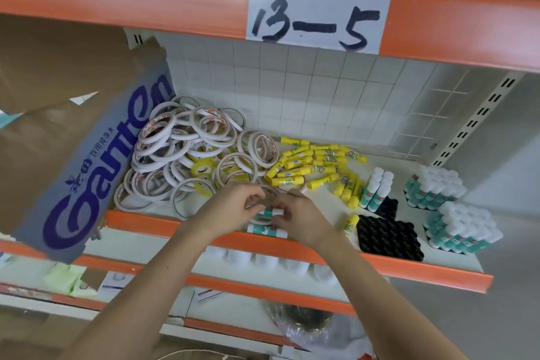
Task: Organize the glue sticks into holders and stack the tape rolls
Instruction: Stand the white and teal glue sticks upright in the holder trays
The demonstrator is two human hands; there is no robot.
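Observation:
Both my hands meet at the shelf's front edge over a white-and-teal glue stick (271, 211). My left hand (233, 207) and my right hand (295, 218) pinch it from either side, above a tape roll. Another teal glue stick (267, 230) lies just below them. A loose heap of white tape rolls (187, 149) fills the shelf's left half. Yellow glue sticks (309, 164) lie scattered in the middle. A black holder (388, 238) sits at the front right with a few teal sticks (377, 188) standing at its back. Two full holders of teal sticks (435, 187) (464, 228) stand at the far right.
A tilted cardboard box (96, 161) with blue lettering leans at the shelf's left. The orange shelf beam (292, 245) runs along the front, and an upper beam carries a paper label (318, 17) reading 13-5. Lower shelves hold white rolls and a plastic bag.

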